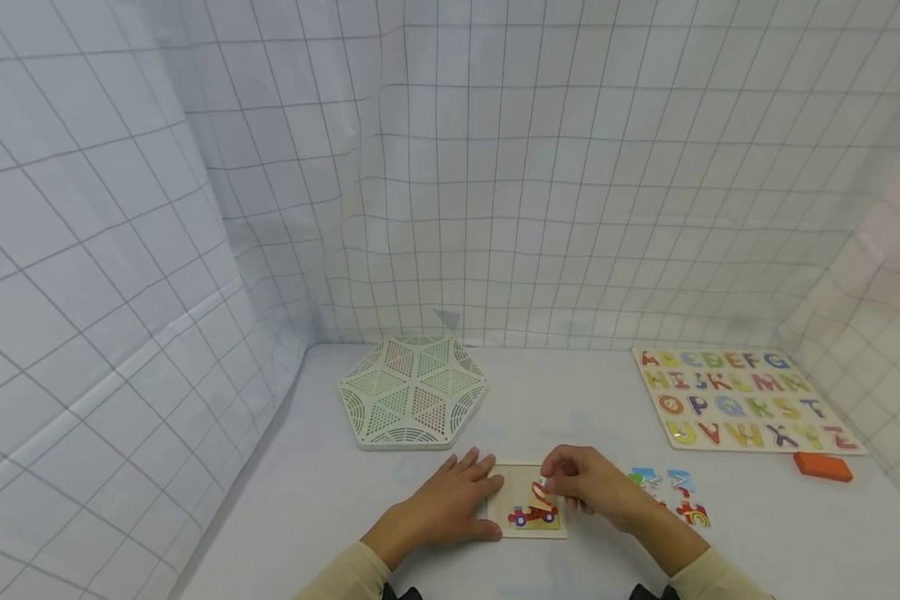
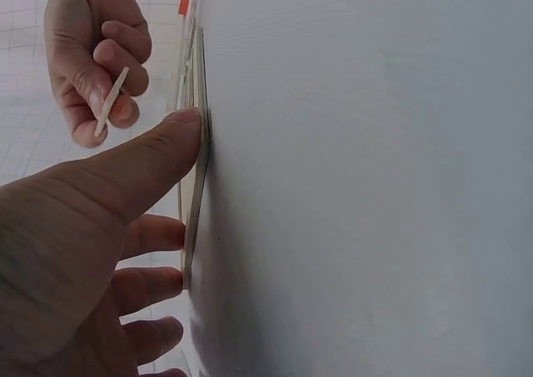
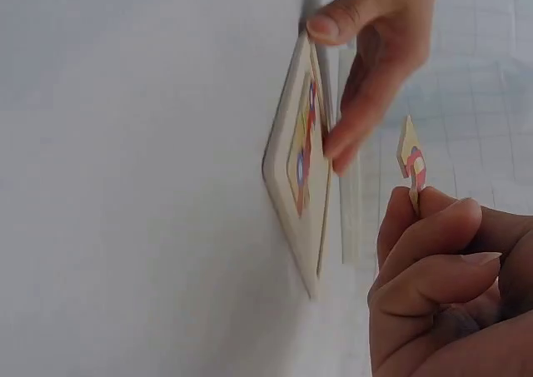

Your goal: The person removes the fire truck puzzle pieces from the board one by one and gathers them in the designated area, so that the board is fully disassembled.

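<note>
On the table lies a small wooden jigsaw board [image 1: 501,497], with joined pieces [image 1: 534,517] showing a red vehicle with blue wheels along its lower part. My left hand [image 1: 453,502] rests at the board's left side, fingers spread, its thumb [image 2: 166,144] touching the near edge. Above the board, my right hand [image 1: 591,486] pinches a thin jigsaw piece [image 3: 411,154] between thumb and forefinger. That piece is pale yellow with red and is tilted, apart from the board in the right wrist view. Loose jigsaw pieces [image 1: 682,481] lie to the right of my right hand.
A pale hexagonal pegboard-like panel [image 1: 390,397] with holes lies behind my left hand. At the back right is an alphabet puzzle board [image 1: 727,392] with coloured letters. An orange block [image 1: 823,467] sits near its front corner. White gridded sheets [image 1: 495,167] enclose the table.
</note>
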The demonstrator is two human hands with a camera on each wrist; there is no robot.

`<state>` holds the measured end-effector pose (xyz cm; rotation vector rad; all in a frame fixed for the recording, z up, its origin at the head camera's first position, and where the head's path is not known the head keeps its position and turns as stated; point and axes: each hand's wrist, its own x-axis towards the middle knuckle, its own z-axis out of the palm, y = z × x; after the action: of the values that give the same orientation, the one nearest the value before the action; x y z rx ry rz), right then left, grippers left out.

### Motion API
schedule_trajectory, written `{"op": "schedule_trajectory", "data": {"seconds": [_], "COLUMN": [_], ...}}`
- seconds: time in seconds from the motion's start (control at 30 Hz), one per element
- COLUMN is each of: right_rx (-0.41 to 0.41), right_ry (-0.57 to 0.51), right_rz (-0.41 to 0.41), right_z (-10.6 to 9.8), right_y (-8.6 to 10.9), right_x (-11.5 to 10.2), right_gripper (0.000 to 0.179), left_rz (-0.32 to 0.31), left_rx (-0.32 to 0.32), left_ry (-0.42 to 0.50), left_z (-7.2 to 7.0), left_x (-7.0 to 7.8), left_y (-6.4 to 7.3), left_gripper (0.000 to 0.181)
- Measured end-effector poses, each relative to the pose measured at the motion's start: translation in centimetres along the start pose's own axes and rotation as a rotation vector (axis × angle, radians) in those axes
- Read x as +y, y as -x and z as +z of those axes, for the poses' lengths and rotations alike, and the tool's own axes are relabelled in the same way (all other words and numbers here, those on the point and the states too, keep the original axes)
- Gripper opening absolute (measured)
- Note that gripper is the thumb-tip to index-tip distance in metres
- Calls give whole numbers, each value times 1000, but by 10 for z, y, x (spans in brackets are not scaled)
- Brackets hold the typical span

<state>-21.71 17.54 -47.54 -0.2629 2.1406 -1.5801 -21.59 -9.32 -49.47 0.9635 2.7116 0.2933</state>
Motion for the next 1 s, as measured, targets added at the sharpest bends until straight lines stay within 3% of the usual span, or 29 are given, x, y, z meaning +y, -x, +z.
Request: {"op": "schedule_trajectory", "data": {"seconds": [0.13,0.33,0.63,0.73,0.9,1.0], "right_rx": [38,-10,-39,-24,34,57], "right_ry": [57,116,190,214,348,361], "right_rz": [29,54,33,38,0,-5], "right_z": [-32,-56,-55,-53,-53,-53], "right_y": [23,55,69,70,70,65], "right_x": [11,34,50,49,42,35], "right_gripper": [17,14,6,5,5,1], "left_rz": [-6,-10,-17,-7,-9,-11], "left_rx": [-2,0,1,2,4,3], "left_ry": [-7,-2,-14,-10,-6,-5], "left_z": [-1,-2,1,1,0,0], "left_x": [1,2,3,2,2,2], "left_y": [-1,-1,0,1,1,1], "left_gripper": [75,76,76,76,76,76]}}
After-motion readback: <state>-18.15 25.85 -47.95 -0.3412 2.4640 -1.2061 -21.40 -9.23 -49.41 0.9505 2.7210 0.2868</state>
